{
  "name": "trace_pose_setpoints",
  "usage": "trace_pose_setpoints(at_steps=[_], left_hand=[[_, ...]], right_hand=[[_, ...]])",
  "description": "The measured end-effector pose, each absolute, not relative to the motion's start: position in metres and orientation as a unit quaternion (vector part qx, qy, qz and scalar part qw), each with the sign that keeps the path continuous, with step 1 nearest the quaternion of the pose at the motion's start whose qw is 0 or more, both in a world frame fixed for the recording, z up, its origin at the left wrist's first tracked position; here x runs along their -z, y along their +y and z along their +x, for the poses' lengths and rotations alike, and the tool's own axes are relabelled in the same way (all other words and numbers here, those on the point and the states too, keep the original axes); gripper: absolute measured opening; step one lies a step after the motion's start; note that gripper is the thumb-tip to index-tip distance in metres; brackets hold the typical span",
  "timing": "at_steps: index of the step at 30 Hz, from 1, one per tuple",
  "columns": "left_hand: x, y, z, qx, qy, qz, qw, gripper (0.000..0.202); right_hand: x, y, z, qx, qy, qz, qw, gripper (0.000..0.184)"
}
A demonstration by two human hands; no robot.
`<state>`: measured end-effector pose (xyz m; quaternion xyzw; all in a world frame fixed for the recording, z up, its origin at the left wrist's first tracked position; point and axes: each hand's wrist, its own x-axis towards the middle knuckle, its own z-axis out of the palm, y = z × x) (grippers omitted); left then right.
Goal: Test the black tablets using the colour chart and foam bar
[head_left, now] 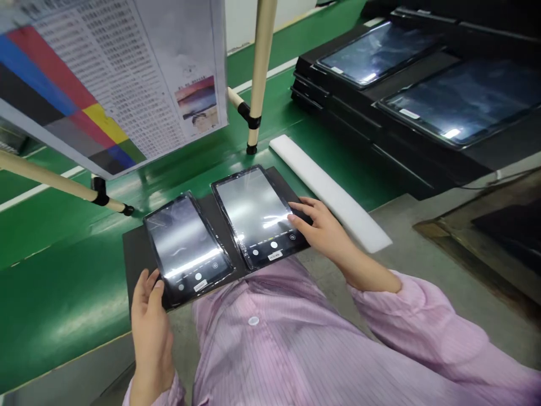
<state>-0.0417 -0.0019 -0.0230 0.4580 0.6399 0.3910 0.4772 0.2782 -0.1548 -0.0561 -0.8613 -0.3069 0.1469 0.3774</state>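
Observation:
Two tablets lie side by side on a black mat point(135, 254) on the green belt, both with lit screens. My left hand point(149, 321) rests at the near left corner of the left tablet point(186, 248), fingers stretched out and touching its edge. My right hand point(323, 228) lies on the right edge of the right tablet point(257, 214), fingers spread, the fingertips on the screen's lower right part. Neither hand holds anything. Pink striped sleeves cover both arms.
A colour test chart point(110, 84) hangs above the belt on cream tubes point(262, 62). A white foam strip point(329, 192) lies right of the tablets. Stacked black trays point(338, 107) with more tablets point(376, 53) stand at the back right. A grey table edge point(422, 248) runs nearer.

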Motion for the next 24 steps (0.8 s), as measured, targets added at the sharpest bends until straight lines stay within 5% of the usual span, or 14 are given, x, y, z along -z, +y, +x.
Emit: trace_pose_setpoints(at_steps=[3,7,11,18,24], left_hand=[[0.029,0.003,-0.044,-0.378,0.630,0.478,0.481,0.060],[0.040,0.007,-0.056,-0.325,0.613,0.565,0.446,0.068],[0.043,0.003,-0.055,-0.357,0.600,0.522,0.490,0.067],[0.021,0.016,-0.050,-0.448,0.558,0.385,0.584,0.041],[0.001,0.022,-0.045,-0.387,0.482,0.356,0.701,0.036]], right_hand=[[0.036,-0.147,0.255,-0.103,-0.382,-0.832,0.388,0.058],[0.005,-0.120,0.208,-0.390,-0.509,-0.669,0.377,0.080],[-0.004,-0.085,0.169,-0.543,-0.385,-0.627,0.406,0.097],[0.003,-0.064,0.156,-0.574,-0.172,-0.594,0.536,0.090],[0.002,-0.060,0.167,-0.571,-0.140,-0.582,0.562,0.075]])
